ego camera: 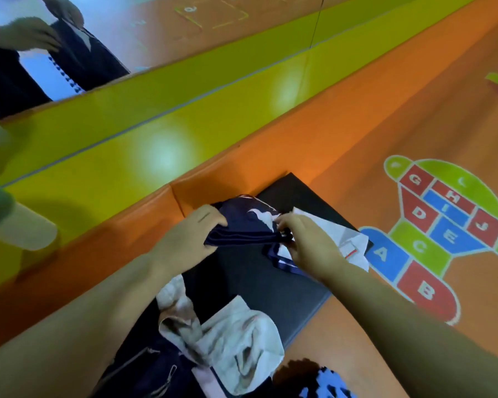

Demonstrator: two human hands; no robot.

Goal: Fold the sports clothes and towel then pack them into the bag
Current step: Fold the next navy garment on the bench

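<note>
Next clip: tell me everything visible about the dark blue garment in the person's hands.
The dark blue garment is thin, smooth-looking fabric with a white patch on top and a white-edged strip hanging below. It is folded into a layered bundle over the dark mat. The left hand grips its left end; the right hand pinches its right end. A white garment lies beside it on the right.

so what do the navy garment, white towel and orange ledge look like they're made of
The navy garment: thin, smooth fabric, likely synthetic sportswear; it stacks in flat, limp layers. The white towel: soft matte terry-like cloth, bunched in thick, fuzzy folds. The orange ledge: probably vinyl-covered padding; slight sheen, rounded edge, a seam.
</note>
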